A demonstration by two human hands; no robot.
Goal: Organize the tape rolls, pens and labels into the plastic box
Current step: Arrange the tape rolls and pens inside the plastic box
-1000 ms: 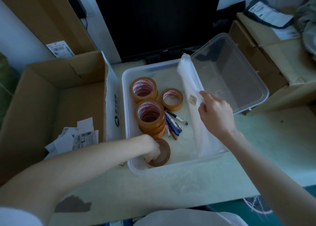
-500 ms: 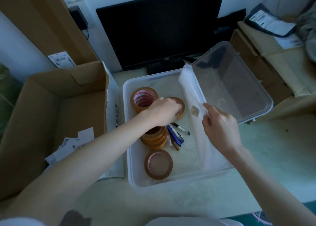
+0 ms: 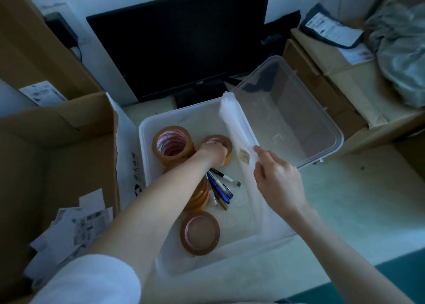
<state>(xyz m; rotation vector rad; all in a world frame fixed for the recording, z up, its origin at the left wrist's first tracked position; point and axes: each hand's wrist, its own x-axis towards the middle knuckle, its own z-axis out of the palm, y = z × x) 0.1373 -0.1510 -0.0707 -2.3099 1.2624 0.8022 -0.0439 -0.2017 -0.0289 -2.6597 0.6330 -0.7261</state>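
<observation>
A clear plastic box [image 3: 149, 184] sits on the table with several brown tape rolls and pens [image 3: 222, 187] inside. My left hand [image 3: 212, 153] reaches into the box and grips a thin tape roll [image 3: 224, 141] near the far side. A tall roll [image 3: 172, 144] stands left of it, a stack of rolls [image 3: 200, 195] lies partly under my forearm, and a flat roll [image 3: 199, 233] rests near the front. My right hand [image 3: 276, 179] holds the box's right wall. The clear lid [image 3: 299, 110] leans against that side. Paper labels [image 3: 76, 223] lie in the cardboard box.
An open cardboard box [image 3: 57, 129] stands left of the plastic box. A black monitor [image 3: 179, 37] stands behind it. Stacked cardboard boxes [image 3: 333, 92] with a grey mailer bag [image 3: 331, 27] are at the right.
My left hand left the flat roll at the box's front, moved to the far side and took hold of the thin roll. My right hand stayed on the box's right wall.
</observation>
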